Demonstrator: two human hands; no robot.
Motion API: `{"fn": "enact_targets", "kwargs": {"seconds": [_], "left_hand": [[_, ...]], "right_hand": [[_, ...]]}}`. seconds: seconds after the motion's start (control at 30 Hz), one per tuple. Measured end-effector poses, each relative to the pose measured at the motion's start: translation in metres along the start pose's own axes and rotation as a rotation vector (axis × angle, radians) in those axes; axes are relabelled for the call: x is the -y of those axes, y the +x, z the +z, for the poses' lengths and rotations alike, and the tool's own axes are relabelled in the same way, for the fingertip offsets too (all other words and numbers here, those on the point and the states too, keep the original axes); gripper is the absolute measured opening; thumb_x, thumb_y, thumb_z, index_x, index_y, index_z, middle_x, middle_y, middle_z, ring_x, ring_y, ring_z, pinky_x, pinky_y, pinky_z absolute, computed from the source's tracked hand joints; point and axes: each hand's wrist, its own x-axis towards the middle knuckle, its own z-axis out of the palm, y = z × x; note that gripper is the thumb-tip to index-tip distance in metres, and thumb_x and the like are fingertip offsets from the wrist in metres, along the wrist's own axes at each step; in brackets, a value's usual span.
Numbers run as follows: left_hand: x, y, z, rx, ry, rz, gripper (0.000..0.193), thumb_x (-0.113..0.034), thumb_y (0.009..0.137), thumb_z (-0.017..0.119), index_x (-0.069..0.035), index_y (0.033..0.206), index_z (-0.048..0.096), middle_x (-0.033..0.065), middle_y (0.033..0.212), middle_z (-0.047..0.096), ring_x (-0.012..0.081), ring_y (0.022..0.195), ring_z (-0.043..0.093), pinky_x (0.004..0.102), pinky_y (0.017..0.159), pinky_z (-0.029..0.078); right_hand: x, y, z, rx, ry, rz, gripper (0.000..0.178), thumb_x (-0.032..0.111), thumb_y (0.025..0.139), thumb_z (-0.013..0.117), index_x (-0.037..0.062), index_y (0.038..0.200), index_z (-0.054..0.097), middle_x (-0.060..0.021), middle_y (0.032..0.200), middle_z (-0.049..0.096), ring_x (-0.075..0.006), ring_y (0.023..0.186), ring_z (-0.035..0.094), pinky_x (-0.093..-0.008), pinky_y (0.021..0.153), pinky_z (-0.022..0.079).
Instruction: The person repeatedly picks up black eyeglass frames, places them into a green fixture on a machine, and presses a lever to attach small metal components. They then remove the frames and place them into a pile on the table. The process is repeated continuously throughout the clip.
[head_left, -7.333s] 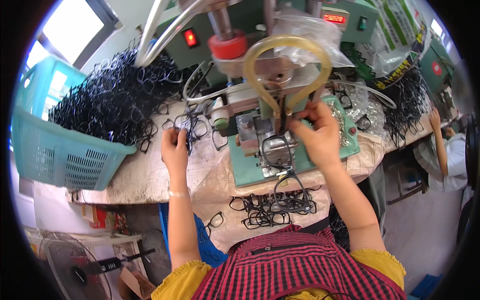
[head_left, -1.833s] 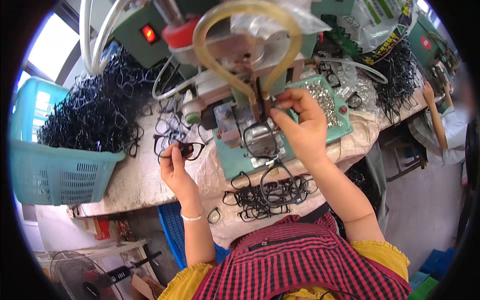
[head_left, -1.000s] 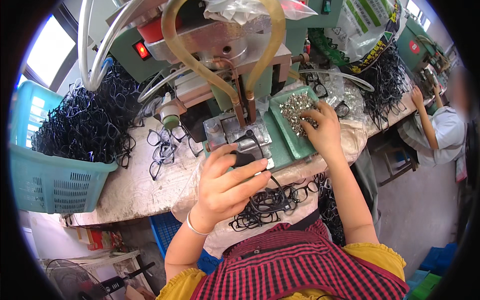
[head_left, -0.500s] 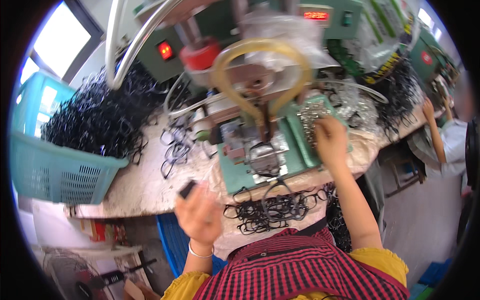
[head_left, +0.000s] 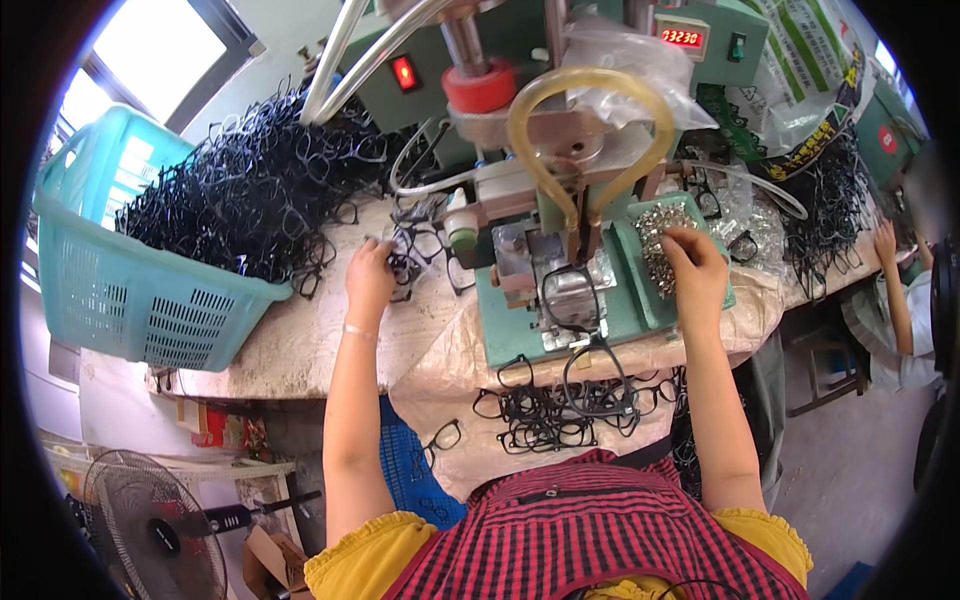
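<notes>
My left hand [head_left: 370, 275] is at the small heap of dark eyeglass frames [head_left: 428, 242] left of the press, its curled fingers on a black eyeglass frame [head_left: 404, 268]. Over the green tray [head_left: 640, 300], my right hand [head_left: 702, 268] has thumb and fingertips pinched at the pile of small silvery metal parts [head_left: 660, 225]; whatever lies between them is too small to make out. Between my hands stands the press [head_left: 545, 165] with a yellowish looped hose [head_left: 590, 78]. A black frame [head_left: 572, 300] sits at its metal fixture, and another [head_left: 598, 378] hangs just in front.
A turquoise basket [head_left: 150, 295] and a big heap of black frames [head_left: 260, 190] take up the left. More frames [head_left: 540, 415] lie on the covered table edge before me. A fan [head_left: 155, 530] stands lower left; a co-worker's arm [head_left: 893, 290] shows at far right.
My left hand has moved forward from the table's front edge, where it held a small dark thing, to the small heap of frames. My right hand stays at the tray of metal parts.
</notes>
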Motion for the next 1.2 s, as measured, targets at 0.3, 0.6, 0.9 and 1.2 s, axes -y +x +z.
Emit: {"fn": "enact_targets", "kwargs": {"seconds": [0.3, 0.6, 0.9, 1.2], "left_hand": [[-0.006, -0.034, -0.056, -0.332, -1.232, -0.608, 0.021, -0.011, 0.098, 0.058, -0.007, 0.118, 0.061, -0.0027, 0.088, 0.054, 0.0043, 0.074, 0.051, 0.0196, 0.059, 0.041], [-0.105, -0.027, -0.06, -0.312, -1.445, -0.451, 0.023, -0.019, 0.104, 0.053, 0.0, 0.112, 0.062, 0.0072, 0.1, 0.064, 0.0163, 0.084, 0.065, 0.0279, 0.072, 0.054], [-0.154, -0.053, -0.083, -0.518, -1.619, -0.286, 0.018, -0.01, 0.102, 0.054, 0.001, 0.114, 0.06, 0.0168, 0.106, 0.068, 0.0263, 0.094, 0.068, 0.0384, 0.084, 0.057], [-0.204, -0.009, -0.154, -0.49, -1.318, 0.386, 0.014, -0.006, 0.1, 0.049, 0.002, 0.106, 0.058, 0.0209, 0.104, 0.068, 0.0282, 0.1, 0.064, 0.0407, 0.091, 0.05]], "right_hand": [[0.018, -0.051, -0.087, -0.044, -0.233, -0.113, 0.012, 0.002, 0.083, 0.069, -0.0024, 0.094, 0.071, -0.0082, 0.093, 0.069, -0.0178, 0.09, 0.065, -0.0296, 0.084, 0.049], [0.08, -0.013, 0.048, 0.318, 0.081, -0.113, 0.028, 0.004, 0.078, 0.071, -0.0004, 0.104, 0.063, -0.0053, 0.09, 0.068, -0.0129, 0.087, 0.064, -0.027, 0.084, 0.048], [0.078, -0.037, 0.056, 0.295, 0.333, -0.025, 0.044, -0.002, 0.08, 0.071, -0.0017, 0.12, 0.055, -0.0029, 0.092, 0.066, -0.0091, 0.09, 0.061, -0.023, 0.086, 0.046], [0.11, -0.057, 0.049, 0.361, 0.389, 0.039, 0.045, 0.001, 0.085, 0.066, -0.0017, 0.127, 0.053, -0.01, 0.117, 0.067, -0.0161, 0.105, 0.064, -0.0296, 0.097, 0.046]]}}
